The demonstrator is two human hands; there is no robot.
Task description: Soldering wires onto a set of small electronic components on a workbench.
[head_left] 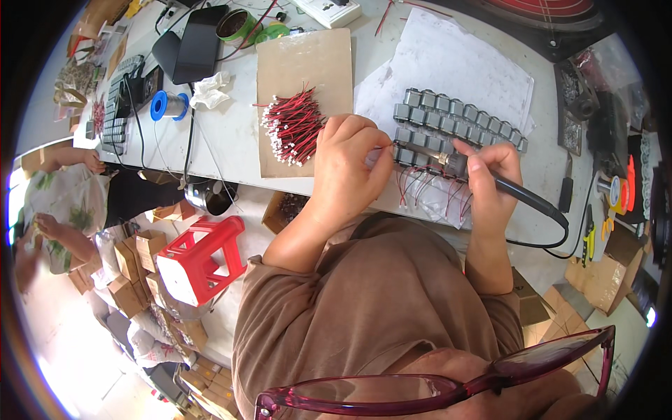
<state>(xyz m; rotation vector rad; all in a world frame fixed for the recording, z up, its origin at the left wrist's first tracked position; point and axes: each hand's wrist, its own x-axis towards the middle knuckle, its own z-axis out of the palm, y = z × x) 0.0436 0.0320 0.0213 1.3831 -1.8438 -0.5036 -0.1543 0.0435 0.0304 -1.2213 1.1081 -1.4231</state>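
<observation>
My left hand (348,157) pinches something thin against a row of small grey metal parts (455,124) laid out on white paper (458,59); what it pinches is too small to tell. My right hand (491,175) grips a black soldering iron (526,197) with its tip at the same row, its black cord looping off to the right. A pile of short red-and-black wires with white plugs (292,126) lies on a brown cardboard sheet (302,59) just left of my left hand. Finished wires hang over the table edge below the parts.
A blue solder spool (168,105), crumpled tissue (210,91), a black stand (192,45) and a green tape roll (236,26) sit at the back left. Tools lie at the right edge. A red plastic stool (199,262) and cardboard boxes stand below. Another person (59,203) sits at far left.
</observation>
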